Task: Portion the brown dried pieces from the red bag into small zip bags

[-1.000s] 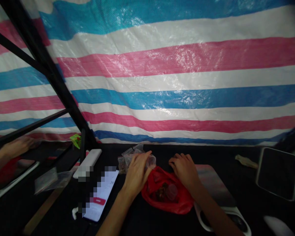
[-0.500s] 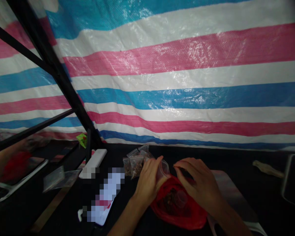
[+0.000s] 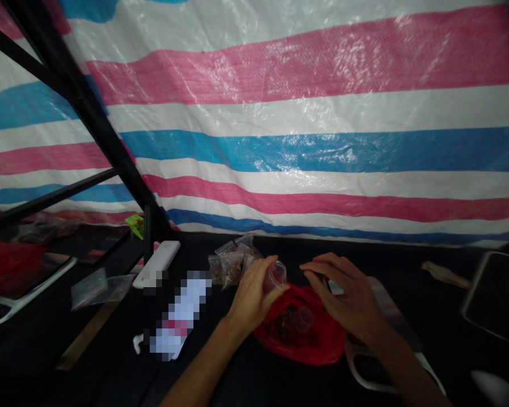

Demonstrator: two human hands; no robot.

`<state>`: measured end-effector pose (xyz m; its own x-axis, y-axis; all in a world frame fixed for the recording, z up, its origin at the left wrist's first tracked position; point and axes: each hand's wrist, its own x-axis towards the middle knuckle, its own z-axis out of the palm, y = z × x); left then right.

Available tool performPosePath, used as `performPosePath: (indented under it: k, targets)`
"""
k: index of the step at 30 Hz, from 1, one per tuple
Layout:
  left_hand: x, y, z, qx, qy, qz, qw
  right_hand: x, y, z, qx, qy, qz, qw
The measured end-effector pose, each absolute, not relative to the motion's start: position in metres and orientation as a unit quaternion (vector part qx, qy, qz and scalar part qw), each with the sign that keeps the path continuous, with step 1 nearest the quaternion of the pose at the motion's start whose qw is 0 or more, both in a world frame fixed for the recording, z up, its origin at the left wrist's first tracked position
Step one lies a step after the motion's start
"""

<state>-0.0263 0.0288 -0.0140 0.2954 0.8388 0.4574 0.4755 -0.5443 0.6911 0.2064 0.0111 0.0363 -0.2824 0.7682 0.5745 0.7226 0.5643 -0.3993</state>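
My left hand (image 3: 251, 293) grips a small clear plastic bag (image 3: 277, 273) whose mouth stands open, above the left rim of a red plastic bag (image 3: 299, 351). To the right of it, my right hand (image 3: 348, 297) is raised over the red bag's far right side, thumb and fingertips pressed together. Whatever is between those fingertips is too small to make out. Inside the open red bag lie dark brownish bits and a small clear cup (image 3: 304, 320). Just beyond my left hand several small clear bags (image 3: 232, 268) filled with brown bits are piled.
Left of my hands lie a phone (image 3: 190, 305), a white box-like device (image 3: 159, 265) and flat clear bags (image 3: 91, 288). A white-handled board (image 3: 365, 373) sits under my right forearm. A pale stick-like object (image 3: 445, 274) lies right. A black frame (image 3: 106, 152) and striped sheet (image 3: 322, 152) stand behind.
The view has tilted down and shifted slightly. My right hand has lifted a little off the red bag; my left hand still holds the small clear bag. A person's arm at far left has left view.
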Motion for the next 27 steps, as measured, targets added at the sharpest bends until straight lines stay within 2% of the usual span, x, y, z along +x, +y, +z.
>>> performPosePath:
  k: [3,6,9,13,16,18,23,27]
  targets:
    - [-0.036,0.034,-0.008,0.72,0.452,0.469,0.239,0.214,0.009,0.042,-0.471,-0.831,0.141,0.26]
    - [-0.049,0.033,0.011,0.666,0.498,0.506,0.23,0.211,0.004,0.044,-0.465,-0.85,0.199,0.148]
    - [-0.053,0.011,0.03,0.619,0.594,0.463,0.223,0.205,0.001,0.041,-0.474,-0.848,0.22,0.089]
    - [-0.039,-0.042,0.026,0.56,0.712,0.333,0.261,0.208,0.0,0.036,-0.483,-0.838,0.24,0.079]
    - [-0.022,-0.068,0.005,0.539,0.72,0.3,0.318,0.215,0.0,0.034,-0.481,-0.833,0.258,0.089]
    - [-0.012,-0.07,-0.007,0.517,0.714,0.328,0.339,0.218,0.001,0.034,-0.468,-0.838,0.264,0.099]
    - [0.006,-0.052,-0.012,0.46,0.586,0.455,0.488,0.216,0.005,0.032,-0.423,-0.854,0.268,0.142]
    - [0.009,-0.04,-0.009,0.428,0.548,0.532,0.483,0.217,0.009,0.025,-0.443,-0.858,0.222,0.135]
